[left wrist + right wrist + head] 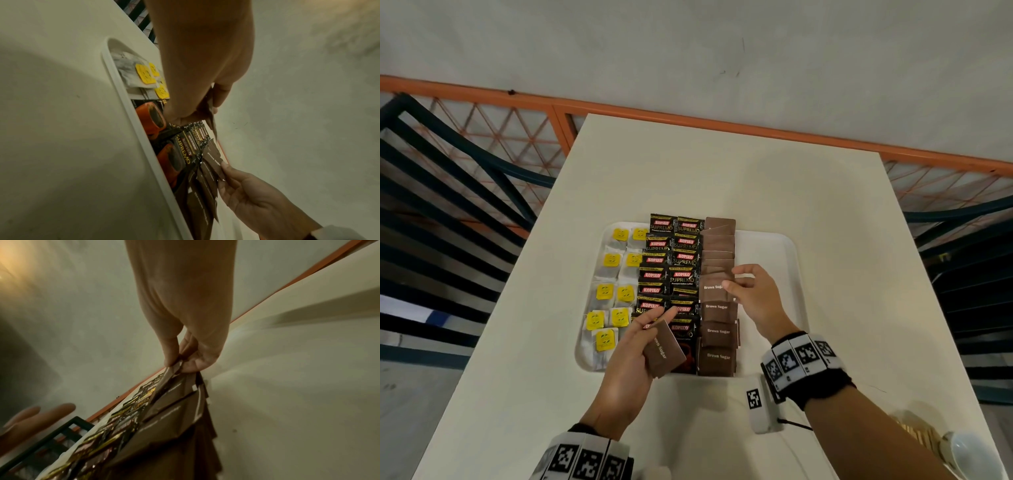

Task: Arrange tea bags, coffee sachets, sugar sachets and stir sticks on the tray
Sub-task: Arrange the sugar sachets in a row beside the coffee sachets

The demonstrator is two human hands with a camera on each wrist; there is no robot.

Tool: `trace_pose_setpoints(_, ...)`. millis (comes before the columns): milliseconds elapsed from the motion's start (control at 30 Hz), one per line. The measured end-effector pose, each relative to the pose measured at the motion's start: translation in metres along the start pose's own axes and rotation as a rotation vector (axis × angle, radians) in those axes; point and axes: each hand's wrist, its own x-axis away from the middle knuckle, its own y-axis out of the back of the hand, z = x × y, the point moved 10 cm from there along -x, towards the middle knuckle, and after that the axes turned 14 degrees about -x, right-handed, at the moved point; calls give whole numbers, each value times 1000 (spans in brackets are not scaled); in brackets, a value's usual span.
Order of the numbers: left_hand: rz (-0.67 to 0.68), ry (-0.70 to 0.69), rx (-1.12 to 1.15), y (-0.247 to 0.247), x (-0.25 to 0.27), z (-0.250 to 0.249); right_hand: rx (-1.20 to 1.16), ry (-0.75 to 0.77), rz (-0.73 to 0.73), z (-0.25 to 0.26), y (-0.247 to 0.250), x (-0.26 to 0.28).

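White worktop (722,171) under everything, long axis running away from the body; on it a white tray (774,253), filled in columns from left to right: tea bags (616,291) with yellow tags, then black coffee sachets (671,270), then brown sugar sachets (717,308) overlapped like shingles in a single file pointing straight away, right part of the tray bare; stir sticks apparently off the tray, pale slivers near a white cup (972,455) at the near right corner of the worktop, too blurred to be sure. Right hand (753,301) beside the middle of the sugar column, approaching from its right edge, thumb and fingers (170,356) pinching the edge of one sachet in the row, seemingly squaring it up. Left hand (630,356) nearer the body, over the near end of the coffee column, fingers (654,317) clasping a spare sugar sachet (664,353) tilted, long axis slanting up and left, not yet lined up with the file. Likely next: spare sachet passed rightward and turned to match the column, gap for it lying up and to the right of the left hand, directly under the right; right hand plainly the nearer for seating it; risk of nudging the shingled row askew.
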Motion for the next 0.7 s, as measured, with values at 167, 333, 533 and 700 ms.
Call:
trace_pose_setpoints(167, 0, -25, -35, 1, -1, 1, 118, 91, -60, 5, 5, 3)
trace_pose_setpoints(333, -66, -56, -35, 5, -4, -1, 300, 211, -127, 24, 4, 13)
trace_pose_setpoints(533, -149, -100, -5, 10, -4, -6, 300, 71, 297, 20, -41, 53)
trace_pose_setpoints(700, -164, -110, -49, 11, -3, -7, 205, -28, 498, 0, -60, 75)
